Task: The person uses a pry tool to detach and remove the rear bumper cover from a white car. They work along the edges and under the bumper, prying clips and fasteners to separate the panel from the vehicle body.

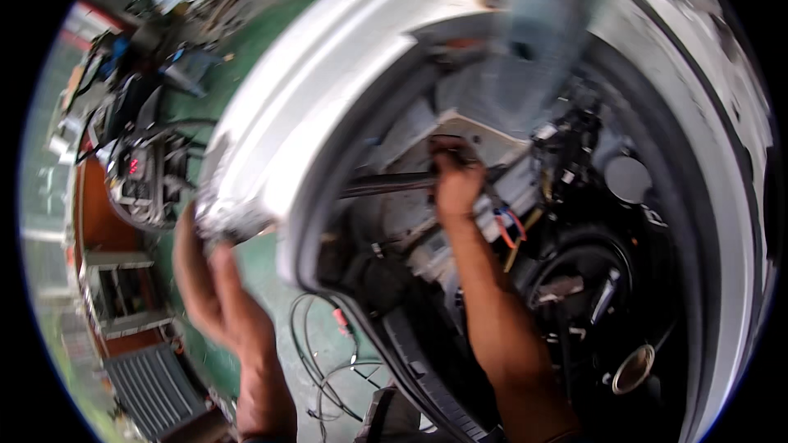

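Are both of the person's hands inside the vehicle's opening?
No, the right hand is inside, but the left hand is outside, at the white body panel.

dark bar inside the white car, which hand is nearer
Right: the right hand is at the dark bar; the left hand is farther left, outside, at the white bodywork.

On the glossy green floor [258, 37], loose loops of thin black cable [322, 377] with a red piece [341, 321] lie toward the near edge. Along the left edge stand an orange-brown cabinet [105, 213], a dark grey ribbed panel [156, 392] and a boxy grey machine [144, 193] (its small display [134, 166] glows red).
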A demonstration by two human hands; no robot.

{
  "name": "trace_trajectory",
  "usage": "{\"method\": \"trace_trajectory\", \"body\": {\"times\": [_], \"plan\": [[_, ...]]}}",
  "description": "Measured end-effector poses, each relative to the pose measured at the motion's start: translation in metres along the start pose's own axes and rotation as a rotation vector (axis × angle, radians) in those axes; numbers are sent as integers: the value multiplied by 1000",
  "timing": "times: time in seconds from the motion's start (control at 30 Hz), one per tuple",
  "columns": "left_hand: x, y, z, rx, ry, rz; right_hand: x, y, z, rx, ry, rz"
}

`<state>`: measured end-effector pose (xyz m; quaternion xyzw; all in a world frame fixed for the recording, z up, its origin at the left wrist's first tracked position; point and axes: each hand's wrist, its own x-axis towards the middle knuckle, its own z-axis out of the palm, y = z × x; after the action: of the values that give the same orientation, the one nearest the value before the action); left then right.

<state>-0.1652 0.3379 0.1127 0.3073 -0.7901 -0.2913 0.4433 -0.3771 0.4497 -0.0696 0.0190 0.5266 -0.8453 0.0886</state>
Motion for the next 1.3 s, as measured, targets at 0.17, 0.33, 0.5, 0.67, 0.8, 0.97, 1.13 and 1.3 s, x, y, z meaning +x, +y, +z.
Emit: {"method": "trace_trajectory", "body": {"times": [0.17, 0.33, 0.5, 0.67, 0.8, 0.97, 1.13, 1.3], "plan": [[-96, 25, -7, -166, -401, 361, 6, -11, -6, 100, -7, 60], [-143, 0, 78, -40, -952, 86, 3, -12, -5, 47, 3, 81], [-163, -48, 181, 298, -1146, -163, 4, -49, -43, 7, 162, 183], [-183, -106, 301, 589, -1237, -185, 8, -55, -163, -92, 329, 114], [-207, -169, 342, 722, -923, -35, -23, -29, -224, -133, 762, 224], [-199, -181, 367, 670, -920, 229, -45, 9, -286, -248, 797, 283], [-213, -219, 381, 536, -966, 235, -12, 57, -288, -337, 752, 358], [-188, -138, 327, 362, -1245, -189, 25, 108, -308, -240, 589, 297]]}}
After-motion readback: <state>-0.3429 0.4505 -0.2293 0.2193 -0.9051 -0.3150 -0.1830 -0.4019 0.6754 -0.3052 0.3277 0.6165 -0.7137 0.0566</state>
